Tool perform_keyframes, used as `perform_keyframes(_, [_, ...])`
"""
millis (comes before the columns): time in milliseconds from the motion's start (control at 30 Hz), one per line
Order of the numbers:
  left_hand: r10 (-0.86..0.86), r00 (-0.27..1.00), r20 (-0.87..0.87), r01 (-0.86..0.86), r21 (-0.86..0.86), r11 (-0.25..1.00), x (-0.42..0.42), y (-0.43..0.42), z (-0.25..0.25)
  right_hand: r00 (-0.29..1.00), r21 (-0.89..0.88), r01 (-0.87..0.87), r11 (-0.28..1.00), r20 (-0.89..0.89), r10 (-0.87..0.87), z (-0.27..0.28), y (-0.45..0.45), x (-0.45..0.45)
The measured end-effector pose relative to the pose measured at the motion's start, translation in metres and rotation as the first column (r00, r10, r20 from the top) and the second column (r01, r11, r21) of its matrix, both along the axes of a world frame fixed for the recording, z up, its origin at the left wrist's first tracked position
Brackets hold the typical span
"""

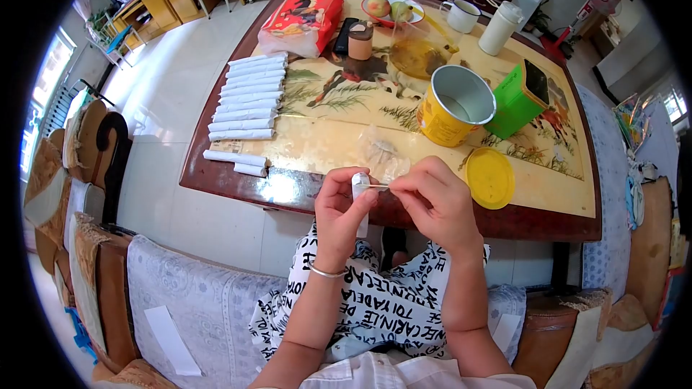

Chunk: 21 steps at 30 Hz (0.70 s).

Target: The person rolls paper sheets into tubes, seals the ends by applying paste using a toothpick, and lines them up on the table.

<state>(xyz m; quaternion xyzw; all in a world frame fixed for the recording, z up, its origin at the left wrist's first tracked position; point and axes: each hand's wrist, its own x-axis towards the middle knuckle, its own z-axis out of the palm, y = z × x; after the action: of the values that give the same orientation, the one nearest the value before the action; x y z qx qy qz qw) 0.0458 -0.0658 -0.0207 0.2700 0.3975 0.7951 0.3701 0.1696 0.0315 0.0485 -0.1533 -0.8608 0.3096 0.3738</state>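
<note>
Near the table's front edge, my left hand is closed around a white paper roll, holding it upright with its top end showing. My right hand pinches a thin pale stick whose tip reaches the top of that roll. Just beyond my hands lies a small clear plastic bag; its contents are hard to make out. To the left, several similar white rolls lie side by side, with two more a little nearer me. A yellow lid rests flat by my right hand.
A yellow tin stands uncovered beside a green box. Farther back are a red package, a brown cup, a bowl of fruit, a white mug and a white bottle.
</note>
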Motion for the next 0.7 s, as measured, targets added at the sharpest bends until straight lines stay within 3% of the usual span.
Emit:
perform_keyframes(233, [0.09,0.996,0.013,-0.09,-0.016,0.996,0.003,0.002,0.001,0.999,0.043,0.028,0.999,0.03,-0.029,0.0,-0.001,0.0])
perform_keyframes(400, [0.208,0.974,-0.084,-0.206,0.032,0.978,0.006,0.003,0.003,0.998,0.048,0.031,0.998,0.044,-0.033,0.001,-0.009,-0.005])
perform_keyframes(567, [0.234,0.969,-0.077,-0.233,0.026,0.972,0.007,0.004,-0.002,0.998,0.183,0.007,0.983,0.065,-0.019,0.005,-0.009,-0.004])
perform_keyframes(700, [0.183,0.983,0.028,-0.182,-0.044,0.982,0.005,0.003,0.003,0.998,0.058,0.04,0.998,0.039,-0.042,0.007,-0.006,0.003])
